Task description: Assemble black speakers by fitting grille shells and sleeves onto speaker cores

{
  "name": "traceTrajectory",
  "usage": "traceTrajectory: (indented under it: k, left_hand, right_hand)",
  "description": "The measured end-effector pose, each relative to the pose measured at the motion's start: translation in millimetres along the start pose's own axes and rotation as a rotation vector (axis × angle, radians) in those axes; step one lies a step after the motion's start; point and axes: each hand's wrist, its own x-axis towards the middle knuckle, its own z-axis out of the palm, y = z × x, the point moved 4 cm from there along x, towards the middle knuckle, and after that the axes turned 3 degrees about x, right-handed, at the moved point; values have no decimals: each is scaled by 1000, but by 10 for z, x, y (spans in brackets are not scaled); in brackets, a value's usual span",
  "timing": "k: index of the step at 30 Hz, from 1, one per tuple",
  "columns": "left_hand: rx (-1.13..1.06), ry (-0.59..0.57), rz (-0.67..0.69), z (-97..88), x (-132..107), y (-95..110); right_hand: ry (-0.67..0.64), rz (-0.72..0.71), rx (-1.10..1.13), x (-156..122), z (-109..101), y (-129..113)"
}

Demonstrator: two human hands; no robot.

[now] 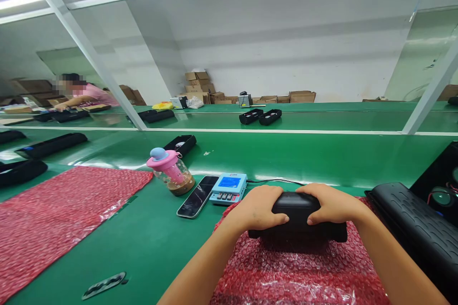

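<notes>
Surface: green bench top [150,243], with a second green level and a conveyor lane behind it, crossed by two slanted white frame bars. Room: white rear wall, strip lighting overhead, stacked cardboard boxes [197,86] along the wall.

Held item: one black speaker housing [298,221], lying on the near pink bubble-wrap sheet [286,271] directly in front of the person. Left hand [259,208] is clasped over its left end, fingers curled onto the front face; right hand [331,205] is clasped over its right end likewise. Both grip the housing.

Bubble-wrap sheets: two, the second [64,214] spread flat at far left.

Beside the near sheet, one each: smartphone [197,196], face up; small blue device with buttons [228,188], touching the phone's side, a black cable running from it; pink-lidded bottle [171,171], tilted, behind the phone.

Right edge: one long black grille panel [411,221], and an open speaker body with a visible driver [442,195] behind it.

Rear lane: two black trays [260,116] side by side; further black housings at left.

One person in pink [89,95] is working at far left, well apart.
</notes>
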Motion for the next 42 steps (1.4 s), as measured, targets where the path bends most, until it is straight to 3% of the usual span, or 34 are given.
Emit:
traceTrajectory:
  k: [42]
  left_hand:
    - [0, 7, -19, -10, -6, 14]
  right_hand:
    - [-11, 43, 29, 26, 25, 3]
